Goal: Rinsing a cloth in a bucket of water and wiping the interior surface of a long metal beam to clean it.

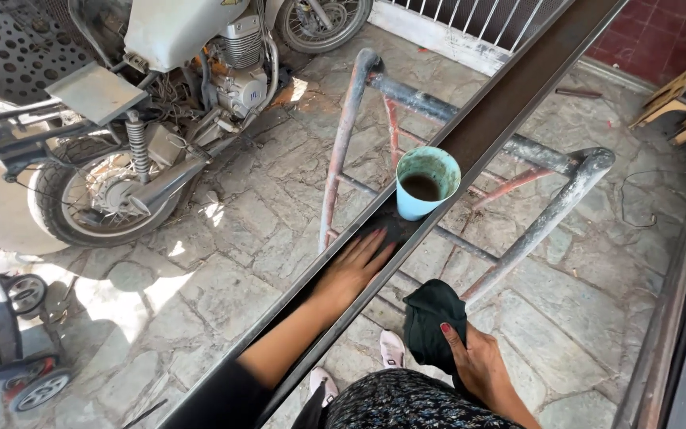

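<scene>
A yard floor (224,262) of irregular grey stone slabs, sunlit in patches, lies under everything here. A long dark metal channel (510,103) runs diagonally across the view, resting on a paint-spattered stand of grey and reddish tubes (553,210). A motorcycle (176,103) is parked to the left of it, and a wheeled cart (9,326) shows at the lower left edge.

The left hand (355,266) lies open and flat inside the channel, fingers spread and pointing up along it, palm down on the dark metal. Just beyond its fingertips 1 light blue cup (425,184) stands upright in the channel, holding a dark liquid; it is near the fingers but not touching them. The right hand (478,361) is closed around a bunched dark cloth (432,318), held beside and below the channel, above the person's light-coloured shoes (391,349).

The cup looks like the weak point. It stands in a narrow trough straight ahead of the open hand, so a push further up the channel could likely knock it and tip the liquid over the metal, the stand and the stones. The channel itself appears only to rest on the tubes, and I cannot tell whether anything fixes it; heavy pressing on 1 side might rock or shift it, which would also upset the cup. The channel's thin raised edges run close along the wrist and forearm, so a quick sideways slip could scrape the skin.
</scene>
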